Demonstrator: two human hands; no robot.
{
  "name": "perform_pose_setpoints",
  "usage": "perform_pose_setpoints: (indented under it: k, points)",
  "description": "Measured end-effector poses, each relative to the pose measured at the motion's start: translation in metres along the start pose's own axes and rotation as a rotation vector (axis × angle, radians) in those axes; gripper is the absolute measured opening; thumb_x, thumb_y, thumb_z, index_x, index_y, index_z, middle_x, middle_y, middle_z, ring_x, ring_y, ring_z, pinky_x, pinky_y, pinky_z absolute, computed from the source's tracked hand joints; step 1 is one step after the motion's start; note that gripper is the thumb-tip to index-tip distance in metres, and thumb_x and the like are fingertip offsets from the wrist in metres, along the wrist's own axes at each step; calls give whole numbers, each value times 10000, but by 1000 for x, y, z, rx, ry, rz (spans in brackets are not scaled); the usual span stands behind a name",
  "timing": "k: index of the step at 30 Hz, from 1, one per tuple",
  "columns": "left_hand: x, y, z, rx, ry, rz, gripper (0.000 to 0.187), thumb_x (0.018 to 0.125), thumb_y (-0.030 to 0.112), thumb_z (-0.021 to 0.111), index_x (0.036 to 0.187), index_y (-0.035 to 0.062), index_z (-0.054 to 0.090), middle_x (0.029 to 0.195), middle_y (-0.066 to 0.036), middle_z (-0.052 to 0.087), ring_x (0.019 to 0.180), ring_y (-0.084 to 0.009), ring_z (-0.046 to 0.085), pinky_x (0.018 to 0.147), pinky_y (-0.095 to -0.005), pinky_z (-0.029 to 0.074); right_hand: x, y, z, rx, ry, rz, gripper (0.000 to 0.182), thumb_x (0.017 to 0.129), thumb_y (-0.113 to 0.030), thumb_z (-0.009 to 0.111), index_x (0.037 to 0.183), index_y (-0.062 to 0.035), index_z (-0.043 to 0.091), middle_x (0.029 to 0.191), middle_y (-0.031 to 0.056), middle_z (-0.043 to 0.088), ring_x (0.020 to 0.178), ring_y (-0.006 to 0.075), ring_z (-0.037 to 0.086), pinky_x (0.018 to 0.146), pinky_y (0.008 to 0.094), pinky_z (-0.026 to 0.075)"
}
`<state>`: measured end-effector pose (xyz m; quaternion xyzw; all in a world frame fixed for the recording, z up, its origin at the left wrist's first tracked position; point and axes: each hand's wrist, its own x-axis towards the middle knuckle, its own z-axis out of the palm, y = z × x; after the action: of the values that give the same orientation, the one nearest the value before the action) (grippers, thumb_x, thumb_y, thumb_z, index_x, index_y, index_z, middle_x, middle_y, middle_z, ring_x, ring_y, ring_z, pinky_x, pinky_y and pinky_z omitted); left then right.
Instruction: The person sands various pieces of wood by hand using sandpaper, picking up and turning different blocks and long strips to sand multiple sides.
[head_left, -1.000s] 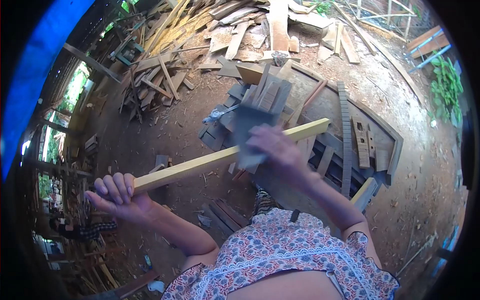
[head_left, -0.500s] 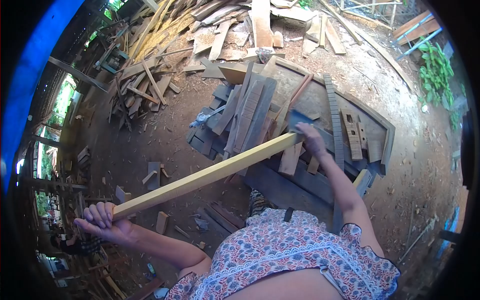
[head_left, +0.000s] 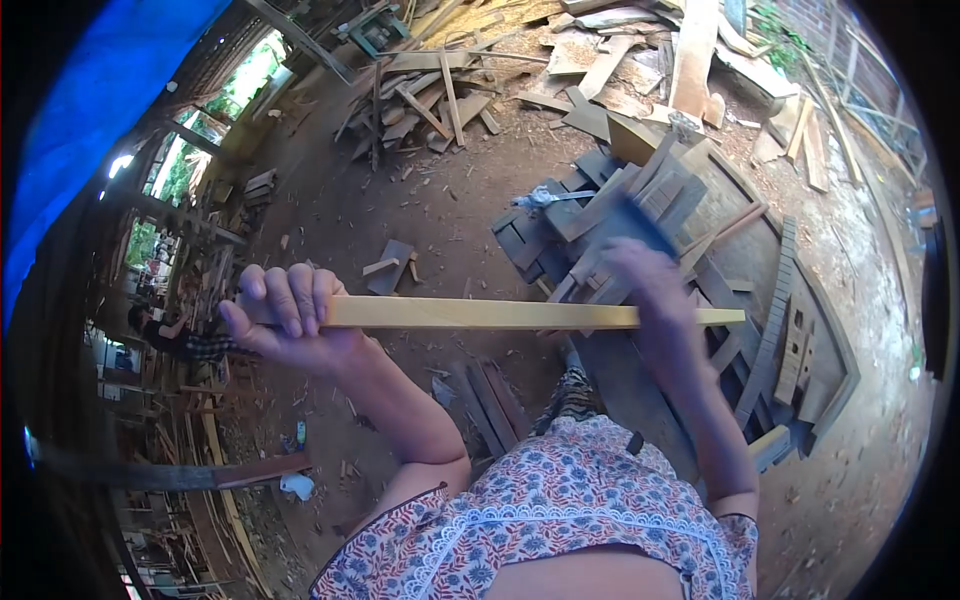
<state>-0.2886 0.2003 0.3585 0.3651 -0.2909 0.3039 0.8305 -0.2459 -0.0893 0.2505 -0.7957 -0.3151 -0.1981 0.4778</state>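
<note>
A long, pale yellow wooden bar lies nearly level across the front of my body. My left hand has its fingers wrapped round the bar's left end. Over the right part of the bar is my right hand, smeared by motion. It grips a dark, flat, blue-grey sheet, also blurred, that sticks up beyond the fingers. Whether the sheet touches the bar cannot be made out.
Wooden boards and slotted pieces are heaped on a low platform ahead. Scrap wood piles lie further off. Another person is at the far left. A beam crosses the lower left.
The bar has swung from sloping to nearly level. My right hand has moved off its right end, inward along it, with the sheet. The view has turned left.
</note>
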Motion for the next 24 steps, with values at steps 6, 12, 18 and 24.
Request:
perform_pose_setpoints:
  k: [6, 12, 18, 24]
  points:
    - [1, -1, 18, -28, -86, 7, 370, 948, 388, 435, 826, 47, 510, 450, 21, 405, 379, -73, 383, 373, -184, 342, 14, -89, 56, 165, -165, -454, 460, 837, -121, 493, 1270, 22, 436, 1338, 208, 423, 1271, 342, 389, 1058, 497, 289]
    - [-1, 2, -7, -3, -76, -51, 343, 934, 361, 478, 810, 43, 514, 451, 23, 414, 382, -66, 383, 375, -187, 336, -52, 16, 30, 3, -75, -146, 399, 785, 4, 577, 1180, -28, 531, 1244, 141, 534, 1209, 274, 477, 1032, 398, 391]
    - [-2, 3, -28, 6, -63, -59, 325, 931, 343, 495, 834, 34, 528, 465, 26, 413, 392, -57, 374, 387, -181, 335, -218, 217, -20, -304, 156, 587, 406, 824, 60, 365, 1186, -9, 535, 1196, 188, 559, 1141, 319, 522, 992, 379, 403]
    - [1, -13, -2, 221, 535, -119, 522, 858, 564, 504, 868, 42, 503, 657, 7, 330, 534, -82, 307, 455, -196, 291, -235, 222, -42, -388, 184, 897, 392, 869, 18, 360, 1225, -37, 514, 1190, 204, 561, 1105, 331, 541, 923, 385, 435]
